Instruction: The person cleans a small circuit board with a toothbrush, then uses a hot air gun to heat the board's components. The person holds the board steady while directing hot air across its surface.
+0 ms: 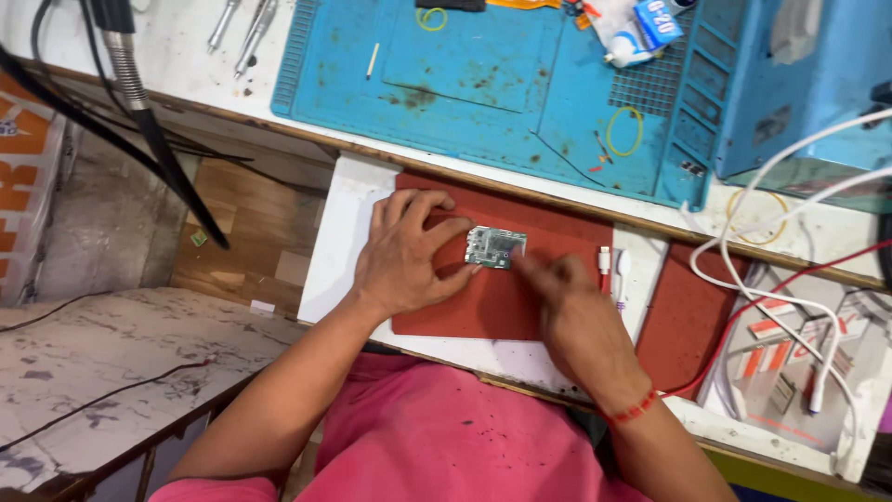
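Here, small green circuit board (496, 247) lies flat on red mat (483, 307), between both hands. Left hand (406, 254) spread flat, fingertips touching board's left edge. Right hand (578, 311) blurred, fingers at board's right edge; grip unclear. Blue work mat (483, 84) on desk beyond.

Two hands, the left hand (406, 251) and the right hand (578, 311), rest on one red mat (483, 302) around one small green circuit board (495, 247). One blue work mat (502, 84) lies above. Three yellow rubber bands are visible: one (623, 131), another (430, 19), a third (756, 204). One red wrist thread (632, 409).
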